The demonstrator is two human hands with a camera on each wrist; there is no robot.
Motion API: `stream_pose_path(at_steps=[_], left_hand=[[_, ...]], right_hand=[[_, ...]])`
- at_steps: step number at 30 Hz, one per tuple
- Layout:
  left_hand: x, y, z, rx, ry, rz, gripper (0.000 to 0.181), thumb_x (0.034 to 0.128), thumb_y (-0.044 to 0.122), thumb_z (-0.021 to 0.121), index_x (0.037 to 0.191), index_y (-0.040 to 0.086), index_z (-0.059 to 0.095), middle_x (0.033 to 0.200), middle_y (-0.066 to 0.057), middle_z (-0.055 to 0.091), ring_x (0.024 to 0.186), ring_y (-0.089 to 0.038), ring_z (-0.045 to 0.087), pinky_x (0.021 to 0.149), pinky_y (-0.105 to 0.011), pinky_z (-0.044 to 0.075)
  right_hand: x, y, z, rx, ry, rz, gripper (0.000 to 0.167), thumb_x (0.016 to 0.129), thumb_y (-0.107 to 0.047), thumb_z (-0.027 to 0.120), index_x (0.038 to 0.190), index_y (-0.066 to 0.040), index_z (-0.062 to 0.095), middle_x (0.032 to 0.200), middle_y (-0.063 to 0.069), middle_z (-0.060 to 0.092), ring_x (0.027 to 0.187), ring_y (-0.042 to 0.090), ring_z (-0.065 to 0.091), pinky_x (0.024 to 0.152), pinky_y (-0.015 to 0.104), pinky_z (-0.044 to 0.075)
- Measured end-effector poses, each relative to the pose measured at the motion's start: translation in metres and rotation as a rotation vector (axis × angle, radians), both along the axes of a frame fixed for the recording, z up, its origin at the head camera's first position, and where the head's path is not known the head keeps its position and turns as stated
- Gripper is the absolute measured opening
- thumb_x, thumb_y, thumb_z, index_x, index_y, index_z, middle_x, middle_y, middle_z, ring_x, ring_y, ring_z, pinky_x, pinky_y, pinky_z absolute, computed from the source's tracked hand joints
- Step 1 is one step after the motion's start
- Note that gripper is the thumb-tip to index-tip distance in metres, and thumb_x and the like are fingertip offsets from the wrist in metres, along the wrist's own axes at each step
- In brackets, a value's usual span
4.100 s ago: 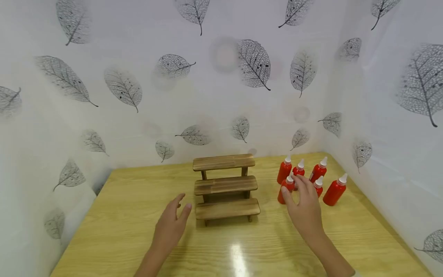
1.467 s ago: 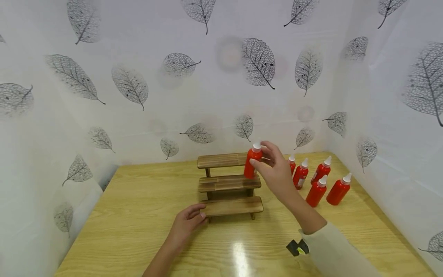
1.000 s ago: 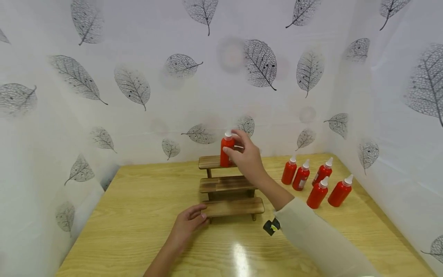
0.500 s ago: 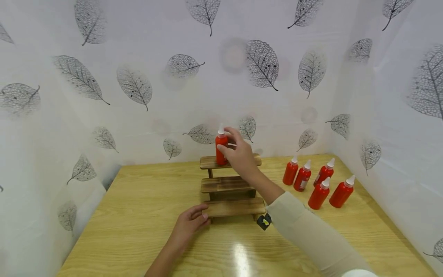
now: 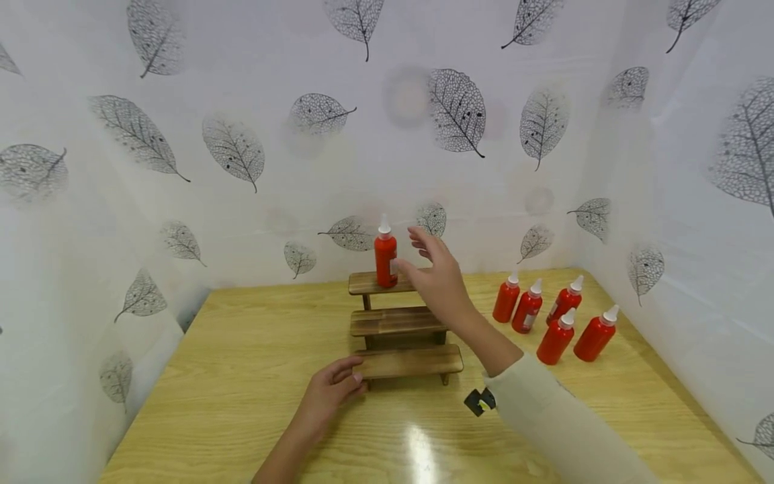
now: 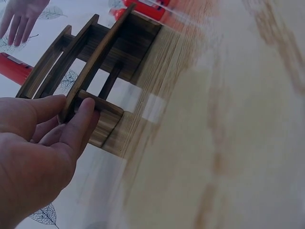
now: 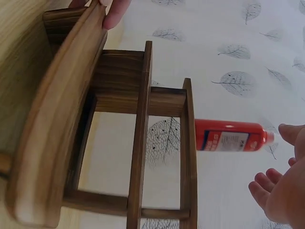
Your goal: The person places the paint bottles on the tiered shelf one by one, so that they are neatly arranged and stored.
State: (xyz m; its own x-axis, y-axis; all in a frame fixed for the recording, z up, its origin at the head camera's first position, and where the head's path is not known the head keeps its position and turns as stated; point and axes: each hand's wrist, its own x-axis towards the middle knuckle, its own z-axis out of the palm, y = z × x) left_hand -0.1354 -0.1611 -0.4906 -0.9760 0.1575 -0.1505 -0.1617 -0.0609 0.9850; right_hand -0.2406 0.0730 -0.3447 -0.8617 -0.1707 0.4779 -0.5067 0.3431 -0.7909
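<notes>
A three-step wooden stand (image 5: 406, 361) is on the table, its lowest step's left end pinched by the left hand (image 5: 323, 396); the left wrist view shows thumb and fingers round that board (image 6: 99, 57). One red bottle with a white nozzle (image 5: 385, 261) stands upright on the top step, left of its middle. Just right of it, the right hand (image 5: 444, 282) has its fingers apart and holds nothing; the right wrist view shows a gap between that hand (image 7: 286, 186) and the labelled bottle (image 7: 231, 135).
Several red bottles stand on the table (image 5: 254, 356) right of the stand, among them one at the front (image 5: 555, 341) and one at the far right (image 5: 595, 336). Leaf-patterned white sheeting (image 5: 363, 161) surrounds the back and sides.
The right hand carried the red bottle from the right over to the top step, let go of it and drew back slightly right. The left hand came to the lowest step and stayed there.
</notes>
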Motion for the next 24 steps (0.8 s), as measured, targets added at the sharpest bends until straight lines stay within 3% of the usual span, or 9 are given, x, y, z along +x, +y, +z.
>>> stream_pose_path(at_steps=[10,16,19,22,24], left_hand=[[0.001,-0.001,0.001,0.011,-0.016,-0.006,0.05,0.1004,0.014,0.063,0.144,-0.006,0.048,0.141,-0.027,0.055,0.114,-0.031,0.067,0.097,-0.035,0.059],[0.001,-0.001,0.0,0.011,-0.017,-0.007,0.052,0.1001,0.016,0.064,0.144,-0.005,0.048,0.145,-0.028,0.051,0.117,-0.032,0.066,0.098,-0.035,0.059],[0.0,-0.002,-0.001,0.007,-0.014,-0.013,0.053,0.0998,0.017,0.065,0.145,-0.005,0.048,0.146,-0.029,0.049,0.117,-0.032,0.065,0.099,-0.035,0.059],[0.0,-0.002,-0.002,-0.001,-0.015,-0.021,0.054,0.0995,0.019,0.065,0.145,-0.004,0.048,0.148,-0.029,0.048,0.117,-0.032,0.066,0.098,-0.034,0.059],[0.0,-0.003,-0.003,-0.007,-0.016,-0.028,0.056,0.0996,0.02,0.065,0.146,-0.004,0.047,0.149,-0.029,0.046,0.118,-0.032,0.065,0.098,-0.033,0.059]], right_hand=[[0.037,0.071,-0.02,0.029,-0.026,-0.162,0.062,0.094,-0.038,0.073,0.149,-0.019,0.048,0.146,0.008,0.05,0.134,0.031,0.048,0.113,0.055,0.043],[0.059,0.119,-0.036,0.068,-0.068,-0.306,0.061,0.096,-0.039,0.069,0.15,-0.02,0.047,0.148,0.01,0.049,0.132,0.035,0.047,0.104,0.063,0.048],[0.07,0.141,-0.044,0.081,-0.088,-0.383,0.06,0.097,-0.038,0.069,0.15,-0.02,0.047,0.148,0.009,0.048,0.128,0.032,0.045,0.098,0.058,0.05],[0.078,0.162,-0.053,0.063,-0.11,-0.466,0.057,0.096,-0.033,0.07,0.148,-0.019,0.05,0.149,0.007,0.048,0.13,0.03,0.043,0.101,0.055,0.046],[0.081,0.173,-0.06,0.049,-0.13,-0.532,0.055,0.096,-0.031,0.071,0.146,-0.018,0.052,0.147,0.006,0.049,0.129,0.027,0.043,0.1,0.046,0.047]])
